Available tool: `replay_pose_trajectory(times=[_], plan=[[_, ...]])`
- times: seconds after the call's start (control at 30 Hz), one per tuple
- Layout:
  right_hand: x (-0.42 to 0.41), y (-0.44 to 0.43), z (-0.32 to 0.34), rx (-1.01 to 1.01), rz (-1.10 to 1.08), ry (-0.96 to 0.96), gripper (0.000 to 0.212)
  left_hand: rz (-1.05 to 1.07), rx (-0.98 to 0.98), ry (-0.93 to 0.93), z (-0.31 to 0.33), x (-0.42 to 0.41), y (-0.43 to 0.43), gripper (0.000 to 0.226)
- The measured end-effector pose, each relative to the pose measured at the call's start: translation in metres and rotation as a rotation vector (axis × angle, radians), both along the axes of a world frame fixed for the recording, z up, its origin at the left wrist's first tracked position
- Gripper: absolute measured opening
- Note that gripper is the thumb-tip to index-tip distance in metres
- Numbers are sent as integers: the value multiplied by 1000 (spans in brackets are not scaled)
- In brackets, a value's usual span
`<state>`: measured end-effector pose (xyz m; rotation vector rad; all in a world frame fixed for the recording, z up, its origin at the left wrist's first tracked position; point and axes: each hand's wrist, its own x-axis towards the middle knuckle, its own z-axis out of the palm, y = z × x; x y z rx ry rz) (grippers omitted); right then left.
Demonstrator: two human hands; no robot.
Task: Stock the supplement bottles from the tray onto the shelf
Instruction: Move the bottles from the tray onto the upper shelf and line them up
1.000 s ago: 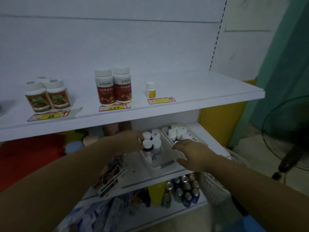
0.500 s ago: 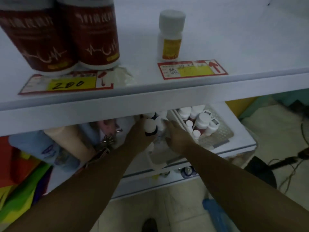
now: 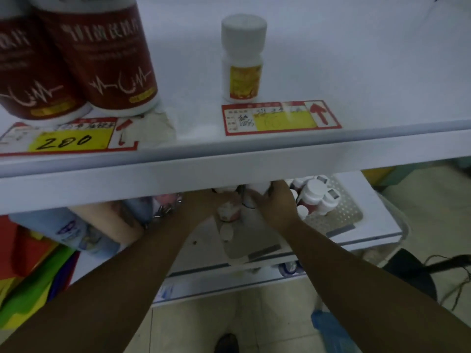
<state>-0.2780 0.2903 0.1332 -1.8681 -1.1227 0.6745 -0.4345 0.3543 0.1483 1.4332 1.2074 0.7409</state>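
Pick-up: a white-capped, red-labelled bottle [image 3: 227, 212] is grasped in the left hand [image 3: 201, 206]; the grip of the right hand [image 3: 279, 207] cannot be told. Lifting onto the white shelf [image 3: 356, 59] is needed.

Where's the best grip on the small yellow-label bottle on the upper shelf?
Probably the white cap, or the body just under it, coming from the front edge of the upper shelf. The yellow-label bottle stands upright with bare shelf on both sides, so a grip can close from left and right; the red-label bottles stand apart to its left.
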Motion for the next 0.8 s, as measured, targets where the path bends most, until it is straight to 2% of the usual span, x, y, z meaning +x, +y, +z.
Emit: replay_pose_trajectory(times=[0.17,0.27,0.4,0.43,0.47,0.6,0.63,0.73,0.8], plan=[[18,-42,44,70,13,277,37,-82,100,-130,65,-9,-39,41],[16,-74,68,3,91,565,65,-124,-14,-187,85,-13,-77,36],[2,-132,114,56,173,780,100,-57,-121,-390,114,-17,-143,47],[-3,-146,125,78,183,800,101,-44,-112,-442,123,-17,-158,46],[-6,-158,134,112,202,804,95,-31,-85,-480,134,-18,-172,42],[-20,-198,170,197,270,839,35,29,69,-518,178,-30,-222,36],[-24,-207,181,212,303,848,28,47,96,-513,189,-35,-233,36],[-36,-230,214,297,445,783,26,140,166,-529,219,-52,-261,19],[-48,-243,230,349,525,760,31,185,195,-537,232,-66,-277,16]])
